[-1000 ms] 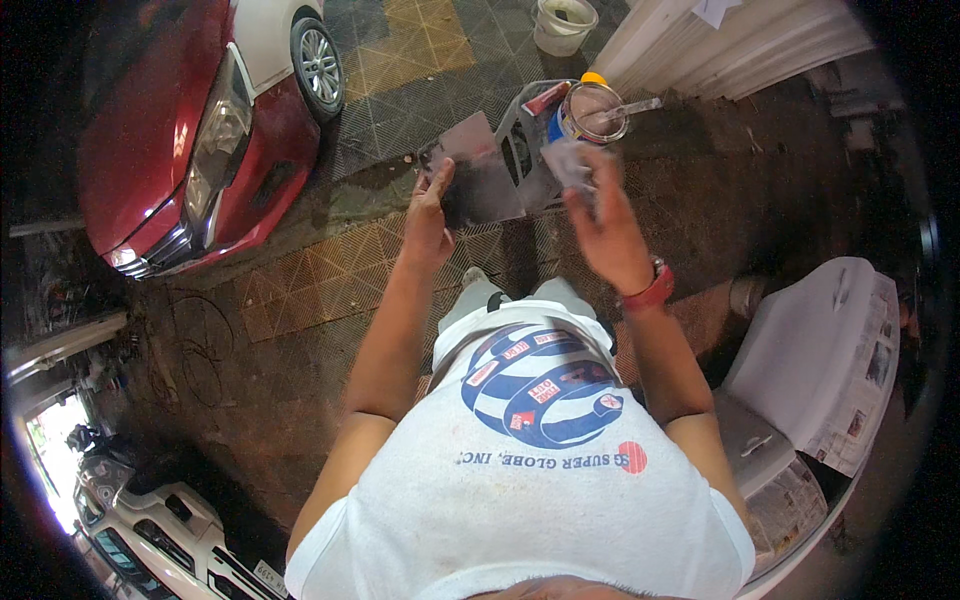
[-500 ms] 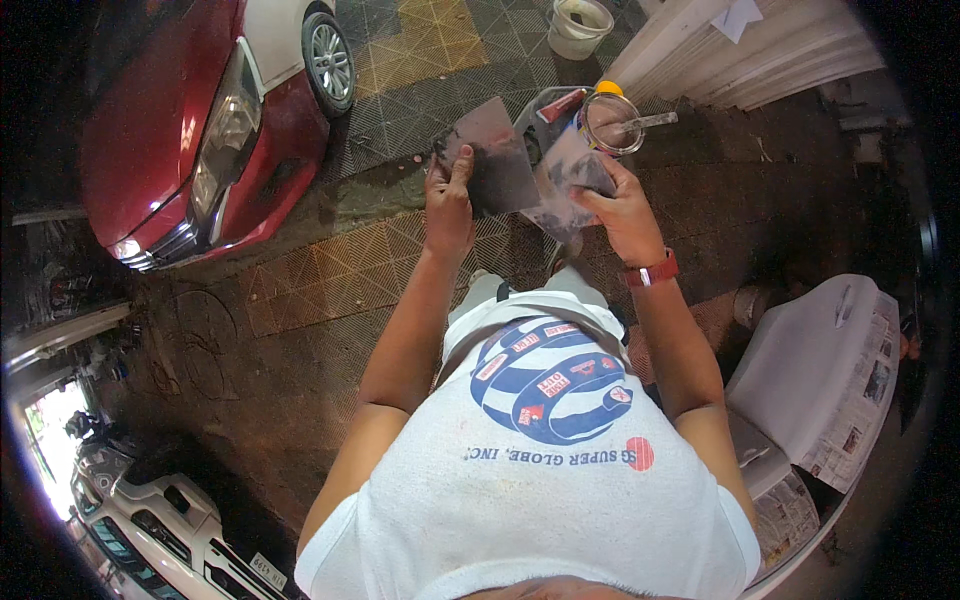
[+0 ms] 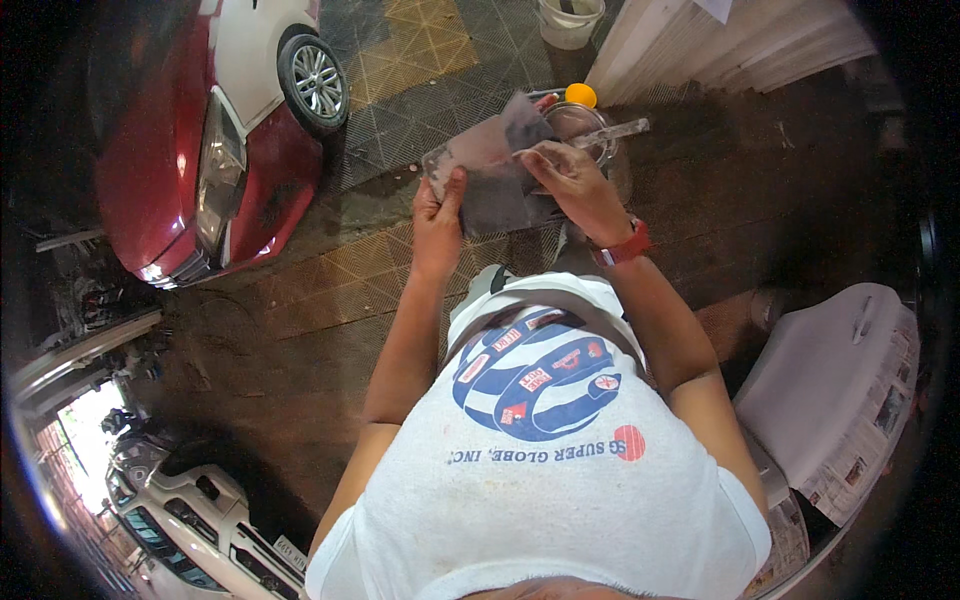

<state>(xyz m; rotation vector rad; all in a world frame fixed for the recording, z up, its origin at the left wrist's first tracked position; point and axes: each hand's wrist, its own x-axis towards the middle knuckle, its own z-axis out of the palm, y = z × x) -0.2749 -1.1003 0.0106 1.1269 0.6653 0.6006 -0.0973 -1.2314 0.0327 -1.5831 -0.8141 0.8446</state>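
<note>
My left hand (image 3: 438, 222) grips the near left edge of a flat grey board (image 3: 500, 200), thumb on top. Over the far part of that board lies a thin, pinkish-grey smeared sheet (image 3: 475, 150) with a dark patch toward its right end. My right hand (image 3: 575, 185) is closed in a pinch at the right of this sheet, near the dark patch; its fingertips partly hide what they hold. Just beyond the right hand stands an open round can (image 3: 575, 120). A smeared flat stick (image 3: 625, 130) lies across its rim. An orange round thing (image 3: 581, 95) sits beside the can.
A red and white car (image 3: 170, 170) stands at the left. A white bucket (image 3: 568, 22) is at the far side, beside a pale ridged panel (image 3: 730, 45). At the right lies a grey car door (image 3: 825, 360) edged with newspaper. Another white vehicle (image 3: 190, 520) is at lower left.
My right hand has moved left and turned inward toward the left hand's board. The smeared sheet now overlaps that board instead of lying to its right. The view has shifted slightly.
</note>
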